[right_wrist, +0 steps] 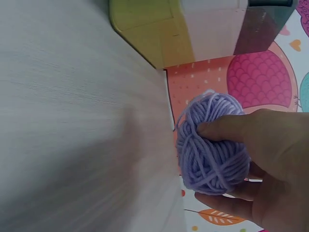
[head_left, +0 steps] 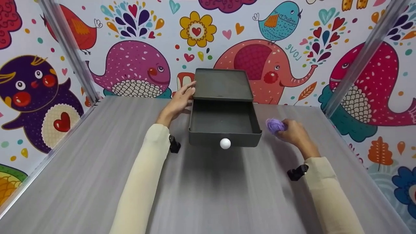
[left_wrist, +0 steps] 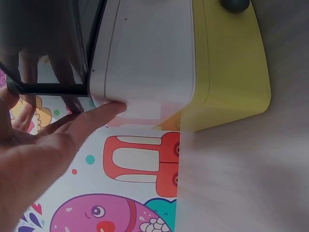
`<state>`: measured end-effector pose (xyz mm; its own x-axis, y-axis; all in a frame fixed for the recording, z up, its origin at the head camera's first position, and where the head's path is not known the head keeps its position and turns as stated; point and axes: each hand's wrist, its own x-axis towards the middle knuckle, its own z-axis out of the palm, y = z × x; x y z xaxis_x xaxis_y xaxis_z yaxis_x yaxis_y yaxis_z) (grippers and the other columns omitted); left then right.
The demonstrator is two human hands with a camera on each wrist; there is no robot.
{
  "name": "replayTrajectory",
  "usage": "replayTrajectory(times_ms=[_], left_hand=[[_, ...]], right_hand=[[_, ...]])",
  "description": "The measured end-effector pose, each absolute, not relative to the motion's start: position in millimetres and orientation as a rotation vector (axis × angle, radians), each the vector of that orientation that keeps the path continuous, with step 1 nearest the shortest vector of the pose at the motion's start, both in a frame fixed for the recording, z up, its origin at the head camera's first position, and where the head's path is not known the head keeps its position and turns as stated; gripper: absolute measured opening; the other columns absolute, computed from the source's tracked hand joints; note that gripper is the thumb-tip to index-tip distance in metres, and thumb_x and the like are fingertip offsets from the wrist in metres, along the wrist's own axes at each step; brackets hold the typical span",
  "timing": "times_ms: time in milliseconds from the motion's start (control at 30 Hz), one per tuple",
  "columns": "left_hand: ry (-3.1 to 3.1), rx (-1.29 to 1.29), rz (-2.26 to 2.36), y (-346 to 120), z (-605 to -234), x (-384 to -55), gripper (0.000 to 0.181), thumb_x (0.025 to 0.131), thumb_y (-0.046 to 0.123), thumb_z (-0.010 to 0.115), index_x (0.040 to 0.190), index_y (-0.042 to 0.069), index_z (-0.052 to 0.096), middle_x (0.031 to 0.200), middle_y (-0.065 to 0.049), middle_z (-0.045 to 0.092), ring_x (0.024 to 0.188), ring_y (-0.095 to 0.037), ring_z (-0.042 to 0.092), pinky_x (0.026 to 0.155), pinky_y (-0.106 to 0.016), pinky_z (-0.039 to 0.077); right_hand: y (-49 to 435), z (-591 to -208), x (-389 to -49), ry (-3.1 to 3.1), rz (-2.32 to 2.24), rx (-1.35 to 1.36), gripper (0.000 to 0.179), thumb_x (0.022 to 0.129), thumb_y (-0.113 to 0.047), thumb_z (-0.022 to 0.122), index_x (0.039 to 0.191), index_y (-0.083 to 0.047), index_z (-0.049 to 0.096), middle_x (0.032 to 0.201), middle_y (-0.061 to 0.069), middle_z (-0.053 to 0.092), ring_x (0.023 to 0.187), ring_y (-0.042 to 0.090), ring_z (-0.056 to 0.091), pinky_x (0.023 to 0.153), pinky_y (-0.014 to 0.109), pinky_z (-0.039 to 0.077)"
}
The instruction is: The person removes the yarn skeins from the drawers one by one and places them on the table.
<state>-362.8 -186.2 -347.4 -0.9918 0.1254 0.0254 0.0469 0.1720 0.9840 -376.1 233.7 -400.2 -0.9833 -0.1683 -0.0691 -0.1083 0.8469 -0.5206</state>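
A dark grey drawer (head_left: 204, 139) with a white knob (head_left: 225, 143) is pulled out toward me, its inside bare, below the flat top (head_left: 222, 83) of a small drawer cabinet. My left hand (head_left: 177, 102) rests against the cabinet's left side, fingers extended. In the left wrist view, one fingertip is right at the corner of the white tier (left_wrist: 145, 53). To the right of the drawer, my right hand (head_left: 295, 132) holds a ball of purple yarn (head_left: 275, 125). The right wrist view shows the thumb pressing into the strands and the other fingers partly hidden behind it.
Under the white tier is a yellow tier (left_wrist: 231, 63) with a dark knob (left_wrist: 235, 4). The cabinet stands on a grey wood-grain table (head_left: 208, 195), near the back wall printed with cartoon animals. Metal posts (head_left: 70, 52) rise at the table's back corners.
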Motion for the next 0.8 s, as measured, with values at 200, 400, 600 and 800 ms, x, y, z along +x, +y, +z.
replayTrajectory(times_ms=[200, 400, 600, 800], left_hand=[[2.348, 0.168, 1.991, -187.5, -347.9, -361.5, 0.050, 0.109, 0.039, 0.036, 0.158, 0.030, 0.029, 0.161, -0.015, 0.032, 0.135, -0.046, 0.050, 0.103, -0.063, 0.046], [2.355, 0.163, 1.980, -188.8, -347.8, -361.4, 0.051, 0.109, 0.039, 0.035, 0.159, 0.028, 0.027, 0.162, -0.015, 0.032, 0.134, -0.045, 0.051, 0.105, -0.063, 0.045], [2.352, 0.174, 1.989, -185.3, -347.7, -362.7, 0.051, 0.109, 0.038, 0.036, 0.159, 0.029, 0.027, 0.163, -0.015, 0.030, 0.134, -0.047, 0.051, 0.103, -0.064, 0.047], [2.348, 0.148, 1.980, -187.5, -346.7, -363.6, 0.051, 0.109, 0.039, 0.036, 0.158, 0.030, 0.028, 0.163, -0.014, 0.029, 0.136, -0.047, 0.048, 0.106, -0.064, 0.043]], right_hand=[[228.9, -414.8, -373.7, 2.906, -0.772, -0.142, 0.053, 0.096, -0.016, 0.065, 0.139, 0.010, 0.048, 0.131, 0.032, 0.057, 0.111, 0.042, 0.057, 0.106, 0.057, 0.047], [224.5, -431.8, -369.1, 2.877, -0.792, -0.050, 0.055, 0.095, -0.021, 0.067, 0.136, 0.011, 0.049, 0.129, 0.032, 0.058, 0.109, 0.040, 0.058, 0.106, 0.056, 0.047], [225.0, -441.7, -366.3, 2.823, -0.810, 0.020, 0.060, 0.095, -0.023, 0.068, 0.138, 0.013, 0.046, 0.128, 0.031, 0.058, 0.107, 0.037, 0.058, 0.102, 0.053, 0.051], [224.4, -436.2, -364.4, 2.782, -0.799, 0.047, 0.065, 0.096, -0.029, 0.067, 0.141, 0.011, 0.042, 0.131, 0.030, 0.056, 0.111, 0.038, 0.056, 0.104, 0.054, 0.049]])
